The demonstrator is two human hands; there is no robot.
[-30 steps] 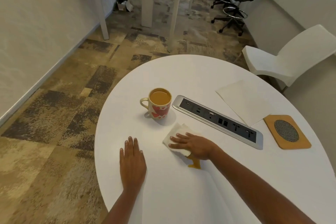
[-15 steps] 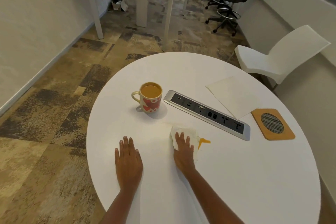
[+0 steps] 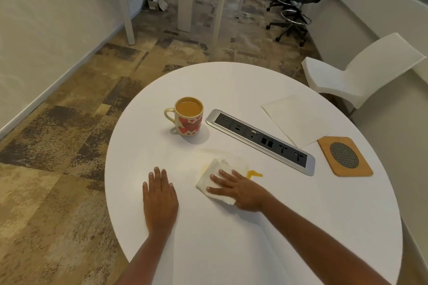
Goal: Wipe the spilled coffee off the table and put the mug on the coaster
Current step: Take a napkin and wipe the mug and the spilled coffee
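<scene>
Pressing down on a folded tissue (image 3: 216,180) is what my right hand (image 3: 240,188) is doing, its fingers (image 3: 218,174) spread flat across the paper, pinning it to the bench (image 3: 301,227) and gripping nothing. My left hand (image 3: 159,196) is lying palm-down just to the left of those fingers, equally flat and empty, steadying me. I am seeing a small orange puddle of spilled coffee (image 3: 254,173) sitting just behind my right knuckles, still untouched by the paper, and a faint wet smear (image 3: 217,151) is showing beyond the fingertips. The mug (image 3: 188,116) is standing upright farther beyond them, filled almost to the rim. The coaster (image 3: 344,155) is waiting well off to the right, past the power strip (image 3: 260,139) set into the bench.

I am judging the wiping only partly done. The damp tissue may merely be spreading liquid thinner, and a sweep toward the strip could be pushing coffee into its sockets. Later, carrying so full a mug over that strip is risking a fresh slop. A spare napkin (image 3: 297,119) is lying beyond the strip.
</scene>
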